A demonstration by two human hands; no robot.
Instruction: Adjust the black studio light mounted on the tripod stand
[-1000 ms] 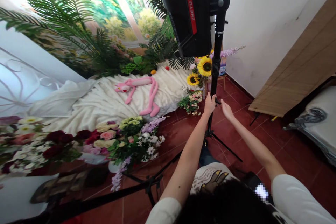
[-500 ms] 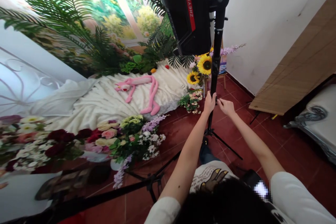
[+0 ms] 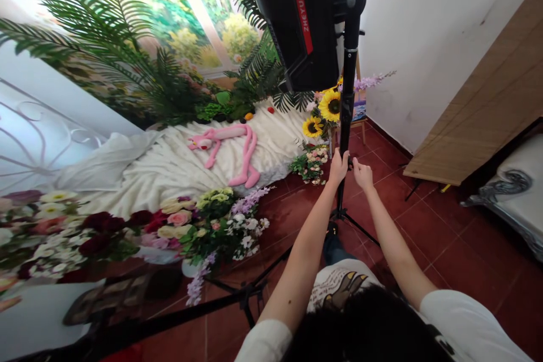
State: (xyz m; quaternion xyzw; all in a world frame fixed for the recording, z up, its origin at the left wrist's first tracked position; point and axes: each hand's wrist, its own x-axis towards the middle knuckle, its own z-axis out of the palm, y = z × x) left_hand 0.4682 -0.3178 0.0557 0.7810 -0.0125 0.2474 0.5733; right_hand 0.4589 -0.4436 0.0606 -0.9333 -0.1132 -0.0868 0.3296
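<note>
A black light stand [image 3: 345, 119] rises in front of me and carries a black studio light [image 3: 288, 22] with a red "ZHEYU" strip. My left hand [image 3: 338, 166] is wrapped round its pole at about mid-height. Just to the right, my right hand [image 3: 363, 174] is closed, with thumb and fingers pinched at a small black knob [image 3: 350, 163] on the pole's collar; the fingertips partly hide the grip. Below, the stand's legs [image 3: 360, 229] spread on the floor.
Sunflowers [image 3: 330, 106] stand behind the pole. A pink plush toy [image 3: 244, 153] lies on a cream blanket [image 3: 144, 169]. Bouquets [image 3: 178, 226] and a second black stand [image 3: 241, 297] are at left. Another person's hand [image 3: 11, 302] shows at the left edge. A brown board [image 3: 475, 102] leans at right.
My right hand has turned slightly at the knob, and its forearm has swung inward to the left. The light and pole have shifted slightly in view. My left hand keeps its hold.
</note>
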